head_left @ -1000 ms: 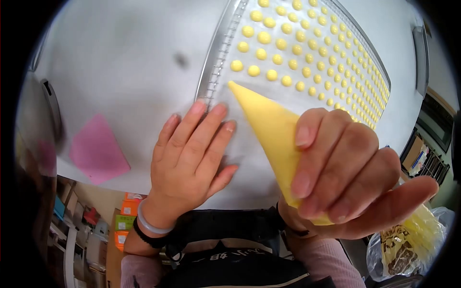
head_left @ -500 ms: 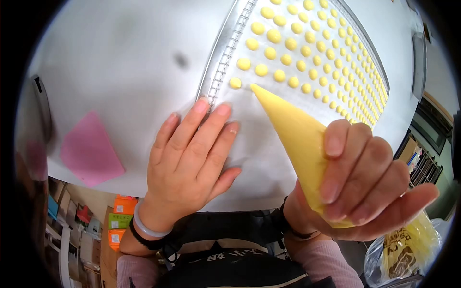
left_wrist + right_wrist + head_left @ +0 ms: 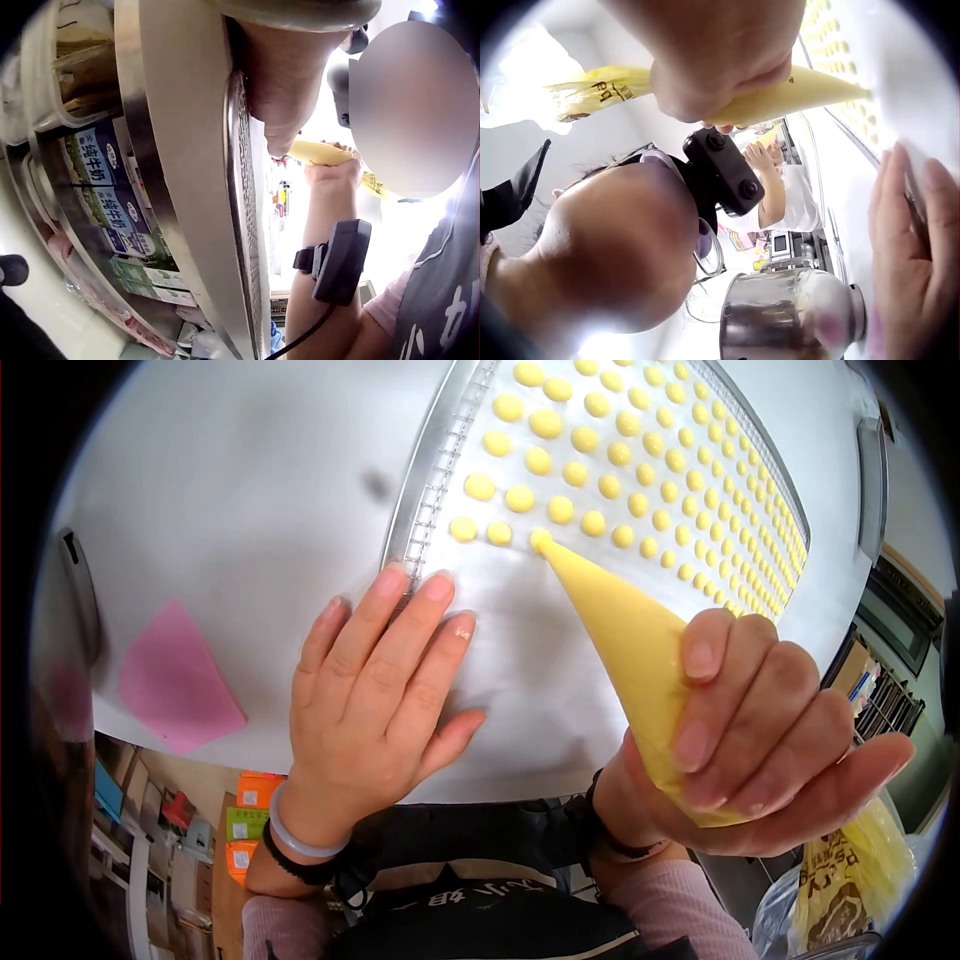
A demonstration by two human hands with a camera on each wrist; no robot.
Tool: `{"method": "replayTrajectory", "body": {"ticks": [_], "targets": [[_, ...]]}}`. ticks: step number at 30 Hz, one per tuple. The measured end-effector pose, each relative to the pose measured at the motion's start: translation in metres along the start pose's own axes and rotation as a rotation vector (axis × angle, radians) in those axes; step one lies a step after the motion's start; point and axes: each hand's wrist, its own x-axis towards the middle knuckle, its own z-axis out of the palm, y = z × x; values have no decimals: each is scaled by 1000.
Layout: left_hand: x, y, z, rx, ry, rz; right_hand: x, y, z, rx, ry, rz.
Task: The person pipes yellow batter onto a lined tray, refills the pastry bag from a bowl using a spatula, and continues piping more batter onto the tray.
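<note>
In the head view my right hand (image 3: 760,730) grips a piping bag (image 3: 625,640) full of yellow batter, its fingers curled round the wide end. The bag's tip touches a small yellow dollop in the row nearest me. Rows of round yellow dollops (image 3: 560,510) cover the white sheet on a wire-edged tray (image 3: 410,520). My left hand (image 3: 375,700) lies palm down with straight fingers, the fingertips over the tray's near left corner. From the right wrist view, the bag's twisted yellow tail (image 3: 600,94) trails behind the hand.
A pink scraper (image 3: 180,680) lies on the white table (image 3: 250,510) at the left. A steel mixing bowl (image 3: 757,315) shows in the right wrist view, with another person (image 3: 791,199) beyond. Milk cartons (image 3: 105,202) stand on a shelf below the table.
The bag's tip has moved right along the nearest row. Where there was one dollop half a second ago, two now lie left of the tip, with another under it. My left hand stays at the tray corner.
</note>
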Motion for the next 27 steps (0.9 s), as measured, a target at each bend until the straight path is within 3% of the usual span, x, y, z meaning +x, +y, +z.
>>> {"method": "replayTrajectory", "body": {"ticks": [12,15,25,27], "targets": [[-1,2,0,53,5,30,-9,-5,-9,-12,77,-12],[-1,3,-1,61,3,30,-9,-10,-13,28,8,-28],[-1,2,-1,80,-6,32,-15,-12,-19,-36,158,-4],[-1,2,-1,84,-11,31,-16,-19,-24,-23,71,-5]]}}
